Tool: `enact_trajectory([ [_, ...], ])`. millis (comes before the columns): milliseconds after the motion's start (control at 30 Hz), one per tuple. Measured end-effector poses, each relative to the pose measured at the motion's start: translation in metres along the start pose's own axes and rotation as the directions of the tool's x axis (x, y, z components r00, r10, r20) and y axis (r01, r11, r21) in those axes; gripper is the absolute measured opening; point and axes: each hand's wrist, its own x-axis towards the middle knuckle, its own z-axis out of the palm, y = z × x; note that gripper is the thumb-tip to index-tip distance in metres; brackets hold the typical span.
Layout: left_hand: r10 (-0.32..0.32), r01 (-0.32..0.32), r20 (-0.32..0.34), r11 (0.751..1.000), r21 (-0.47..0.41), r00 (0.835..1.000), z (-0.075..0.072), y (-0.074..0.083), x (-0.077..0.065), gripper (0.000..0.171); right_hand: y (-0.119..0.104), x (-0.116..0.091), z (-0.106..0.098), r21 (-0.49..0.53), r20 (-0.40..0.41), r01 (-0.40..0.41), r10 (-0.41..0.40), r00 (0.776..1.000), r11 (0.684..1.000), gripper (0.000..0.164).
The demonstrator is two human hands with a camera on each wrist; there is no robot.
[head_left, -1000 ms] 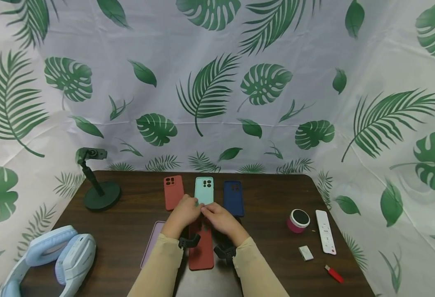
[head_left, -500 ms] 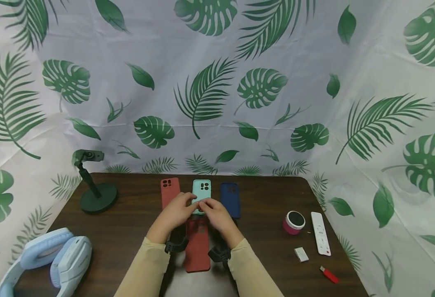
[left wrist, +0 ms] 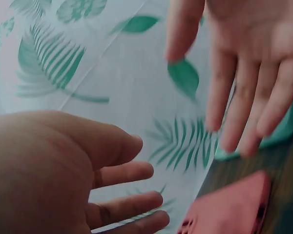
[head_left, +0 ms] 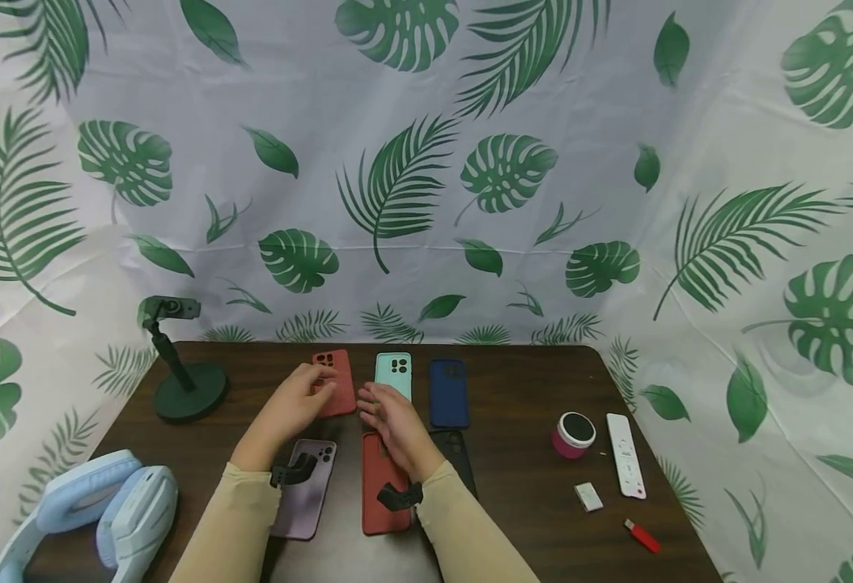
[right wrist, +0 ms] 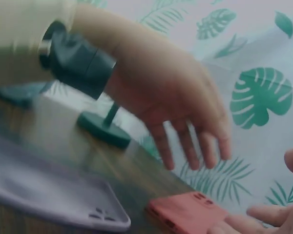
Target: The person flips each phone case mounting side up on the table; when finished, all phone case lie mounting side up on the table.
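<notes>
My left hand (head_left: 290, 411) hovers above the left end of a row of phone cases, its fingers over a coral phone case (head_left: 344, 380). Contact with that case cannot be made out. The right hand (head_left: 400, 427) is held beside it, fingers loosely extended, partly covering a mint phone case (head_left: 394, 374) and a red phone case (head_left: 386, 506). In the left wrist view, a gap separates the left hand (left wrist: 44, 170) from the right hand (left wrist: 256, 53), and neither holds anything. A purple phone case (head_left: 310, 508) lies under the left wrist; a black phone case (head_left: 457, 455) shows beside the right forearm.
A navy phone case (head_left: 448, 395) lies right of the mint one. Farther right are a pink jar (head_left: 574, 437), a white remote-like strip (head_left: 626, 457), a small white block (head_left: 588, 496) and a red USB stick (head_left: 642, 536). Headphones (head_left: 128, 506) and a green stand (head_left: 189, 393) occupy the left.
Both hands were together at the mint case and have moved apart. The left hand has shifted left over the coral case; the right has drawn slightly left. The purple and black cases show more.
</notes>
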Motion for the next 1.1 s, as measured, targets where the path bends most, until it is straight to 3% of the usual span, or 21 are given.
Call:
enact_trajectory([
  [167, -0.088, 0.088, -0.003, 0.995, 0.05, 0.996, -0.004, -0.019, 0.001, 0.041, 0.01, 0.003, 0.007, 0.113, 0.042, -0.009, 0.004, 0.999, 0.994, 0.068],
  [300, -0.153, 0.151, 0.022, 0.986, 0.07, 0.988, 0.0, -0.029, 0.002, 0.047, 0.012, 0.0, 0.011, 0.106, 0.081, -0.03, 0.021, 0.996, 0.994, 0.072],
  [433, -0.179, 0.174, 0.058, 0.982, 0.073, 0.982, 0.004, -0.033, 0.002, 0.051, 0.011, -0.002, 0.014, 0.084, 0.133, -0.062, 0.051, 0.99, 0.995, 0.076],
  [600, -0.177, 0.174, 0.069, 0.983, 0.051, 0.982, 0.009, -0.032, 0.001, 0.05, 0.013, -0.006, 0.019, 0.087, 0.146, -0.081, 0.068, 0.987, 0.993, 0.077],
  [867, -0.161, 0.148, 0.103, 0.982, 0.118, 0.982, 0.013, -0.028, 0.005, 0.052, 0.013, -0.006, 0.018, 0.06, 0.075, -0.044, 0.04, 0.996, 0.997, 0.077],
  [1100, -0.167, 0.152, 0.118, 0.98, 0.126, 0.979, 0.018, -0.032, 0.003, 0.05, 0.014, -0.003, 0.017, 0.107, 0.087, -0.071, 0.062, 0.994, 0.992, 0.078],
])
